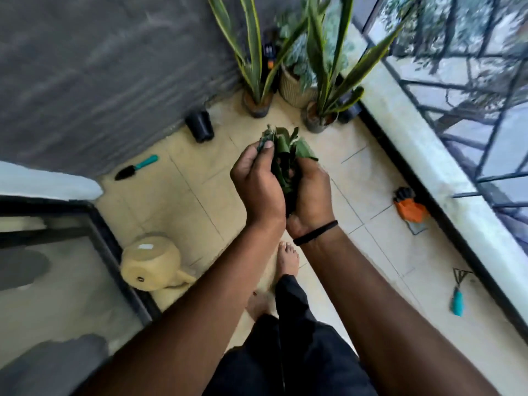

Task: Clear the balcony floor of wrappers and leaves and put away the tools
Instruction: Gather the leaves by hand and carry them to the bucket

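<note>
A bunch of green leaves (285, 151) is gripped between both hands above the tiled balcony floor (200, 190). My left hand (257, 184) curls round the bunch from the left, thumb on top. My right hand (311, 192) cups it from the right. A teal-handled trowel (136, 167) lies on the floor by the grey wall. A teal-handled hand rake (458, 292) lies near the ledge at right. An orange and black glove (410, 207) lies further along the ledge.
A beige watering can (154, 264) stands by the door frame at left. Potted snake plants (257, 101) (318, 118), a woven pot (294, 87) and a black pot (200, 125) fill the far corner. A stone ledge (423, 144) with metal grille runs along the right. My bare feet stand below.
</note>
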Demonstrator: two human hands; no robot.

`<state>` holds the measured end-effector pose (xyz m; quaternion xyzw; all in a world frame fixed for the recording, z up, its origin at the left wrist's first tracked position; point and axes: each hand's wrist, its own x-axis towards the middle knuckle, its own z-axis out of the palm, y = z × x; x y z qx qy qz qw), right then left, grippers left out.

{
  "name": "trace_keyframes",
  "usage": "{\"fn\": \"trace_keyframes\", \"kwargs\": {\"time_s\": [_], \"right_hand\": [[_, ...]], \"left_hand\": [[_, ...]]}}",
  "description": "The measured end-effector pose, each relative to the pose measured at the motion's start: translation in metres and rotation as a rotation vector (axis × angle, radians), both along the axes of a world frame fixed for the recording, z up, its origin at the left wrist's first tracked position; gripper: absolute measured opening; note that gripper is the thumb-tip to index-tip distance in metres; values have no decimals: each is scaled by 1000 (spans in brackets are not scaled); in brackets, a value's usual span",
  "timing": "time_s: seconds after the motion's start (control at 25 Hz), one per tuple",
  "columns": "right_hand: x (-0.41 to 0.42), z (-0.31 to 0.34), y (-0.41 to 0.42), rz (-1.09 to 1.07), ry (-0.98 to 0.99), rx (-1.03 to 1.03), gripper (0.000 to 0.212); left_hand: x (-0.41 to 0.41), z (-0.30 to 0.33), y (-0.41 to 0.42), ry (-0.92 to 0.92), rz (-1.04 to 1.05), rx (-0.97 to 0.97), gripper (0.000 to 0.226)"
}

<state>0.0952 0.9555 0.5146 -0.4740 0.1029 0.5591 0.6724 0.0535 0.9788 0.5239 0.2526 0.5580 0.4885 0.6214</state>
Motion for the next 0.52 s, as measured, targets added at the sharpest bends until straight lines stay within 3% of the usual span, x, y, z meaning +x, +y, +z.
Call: {"fn": "trace_keyframes", "kwargs": {"time_s": [0.12, 0.24, 0.36, 0.52], "right_hand": [[0, 131, -6, 15, -77, 129, 24], [-5, 220, -9, 29, -186, 269, 22], [-14, 279, -8, 49, -275, 379, 24], [-33, 321, -7, 0, -369, 378, 18]], "left_hand": [[-1, 127, -5, -126, -29, 111, 20], [-4, 209, -7, -218, 35, 201, 35], [-13, 268, -6, -315, 72, 287, 39], [-32, 315, -11, -388, 29, 337, 30]]}}
